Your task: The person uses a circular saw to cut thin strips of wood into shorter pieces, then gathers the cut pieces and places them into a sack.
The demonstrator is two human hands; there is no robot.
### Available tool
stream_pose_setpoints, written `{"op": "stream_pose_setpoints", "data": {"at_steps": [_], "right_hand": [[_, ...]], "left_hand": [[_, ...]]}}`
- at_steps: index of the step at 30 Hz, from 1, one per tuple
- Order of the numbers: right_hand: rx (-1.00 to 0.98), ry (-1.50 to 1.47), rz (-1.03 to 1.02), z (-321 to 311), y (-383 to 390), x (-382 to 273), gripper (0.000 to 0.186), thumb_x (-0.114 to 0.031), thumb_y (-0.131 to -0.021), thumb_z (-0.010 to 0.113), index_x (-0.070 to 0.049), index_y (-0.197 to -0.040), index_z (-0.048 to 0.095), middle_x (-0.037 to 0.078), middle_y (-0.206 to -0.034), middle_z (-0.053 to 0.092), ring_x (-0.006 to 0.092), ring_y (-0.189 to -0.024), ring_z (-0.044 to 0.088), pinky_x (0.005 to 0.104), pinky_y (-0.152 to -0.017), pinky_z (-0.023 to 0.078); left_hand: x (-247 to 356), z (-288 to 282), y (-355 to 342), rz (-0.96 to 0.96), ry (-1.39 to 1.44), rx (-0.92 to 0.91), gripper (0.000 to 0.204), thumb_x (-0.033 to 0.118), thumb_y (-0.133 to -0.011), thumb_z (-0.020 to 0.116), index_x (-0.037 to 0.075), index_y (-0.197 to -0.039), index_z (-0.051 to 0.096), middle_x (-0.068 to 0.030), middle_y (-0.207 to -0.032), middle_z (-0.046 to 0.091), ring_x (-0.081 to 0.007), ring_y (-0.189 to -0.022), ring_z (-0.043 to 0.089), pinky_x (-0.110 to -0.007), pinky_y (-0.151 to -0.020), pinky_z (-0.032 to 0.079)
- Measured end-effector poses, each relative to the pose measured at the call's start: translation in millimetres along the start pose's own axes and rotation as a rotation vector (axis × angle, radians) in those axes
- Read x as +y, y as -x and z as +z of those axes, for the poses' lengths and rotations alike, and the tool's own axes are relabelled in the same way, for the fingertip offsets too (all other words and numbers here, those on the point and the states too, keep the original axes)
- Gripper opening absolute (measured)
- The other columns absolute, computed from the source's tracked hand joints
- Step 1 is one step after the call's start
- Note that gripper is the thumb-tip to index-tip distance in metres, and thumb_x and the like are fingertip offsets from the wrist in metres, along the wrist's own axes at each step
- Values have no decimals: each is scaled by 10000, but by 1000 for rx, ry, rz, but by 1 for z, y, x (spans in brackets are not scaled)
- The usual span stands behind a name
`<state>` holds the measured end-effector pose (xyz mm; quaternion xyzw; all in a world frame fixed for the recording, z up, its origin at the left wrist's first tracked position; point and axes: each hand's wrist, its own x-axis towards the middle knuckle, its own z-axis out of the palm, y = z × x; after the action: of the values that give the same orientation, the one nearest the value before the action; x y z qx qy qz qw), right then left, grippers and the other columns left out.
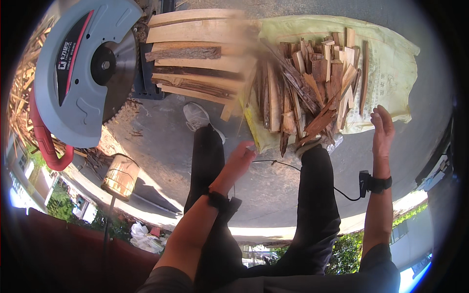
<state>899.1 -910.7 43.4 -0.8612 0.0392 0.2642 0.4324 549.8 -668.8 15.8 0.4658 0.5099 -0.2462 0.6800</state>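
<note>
A flattened pale yellow woven sack (393, 73) lies on the ground ahead of me, with a heap of split wood strips and bark pieces (320, 73) on its middle. My left hand (239, 160) is closed at the sack's near left corner, its fingertips pinching the edge. Over the near right edge is my right hand (384, 128), fingers extended and slightly bent, holding nothing that I can see. Both wrists wear black straps with small devices. The near end of the heap lies by my right shoe (308, 145), which is partly hidden.
At the left stands a large circular saw with a grey guard (73, 117), its toothed blade (122, 73) exposed, and a red handle (49, 141). Long boards (195, 33) lie beside it. A wood block (120, 177) stands nearer me. A black cable (288, 165) runs between my wrists, across my legs.
</note>
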Motion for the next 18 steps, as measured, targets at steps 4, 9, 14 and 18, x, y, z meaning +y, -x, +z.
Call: {"op": "stream_pose_setpoints", "data": {"at_steps": [4, 9, 14, 18], "right_hand": [[-405, -253, 52, 66, 84, -88, 251, -72, -873, 545, 0, -1114, 551, 49, -949, 611, 138, -861, 573, 276, -808, 459], [-657, -279, 341, 200, 138, -14, 300, -1, -834, 555, -4, -1132, 524, 57, -922, 604, 137, -875, 574, 253, -800, 457], [-467, 383, -33, 316, 100, 35, 473, -167, -810, 567, 42, -1211, 429, 230, -1044, 561, 298, -992, 557, 342, -864, 431], [-344, 421, 80, 352, 86, 36, 646, -240, -821, 519, 100, -1296, 243, 365, -1215, 407, 479, -1140, 401, 456, -972, 340]], "left_hand": [[14, -44, -21, -10, 77, 69, 325, 169, -843, 580, 25, -1120, 490, -30, -721, 531, -108, -637, 503, -261, -544, 412], [-8, -79, -86, -36, -53, 160, 419, 210, -808, 605, 17, -1155, 468, -65, -782, 555, -162, -711, 540, -297, -613, 444], [-59, -104, -140, 41, -779, 360, 570, 309, -774, 604, 24, -1226, 407, -220, -1073, 534, -338, -1046, 491, -423, -875, 405], [-56, -92, -159, 28, -734, 305, 672, 338, -743, 608, 46, -1281, 332, -271, -1225, 418, -414, -1179, 346, -474, -977, 308]]}}
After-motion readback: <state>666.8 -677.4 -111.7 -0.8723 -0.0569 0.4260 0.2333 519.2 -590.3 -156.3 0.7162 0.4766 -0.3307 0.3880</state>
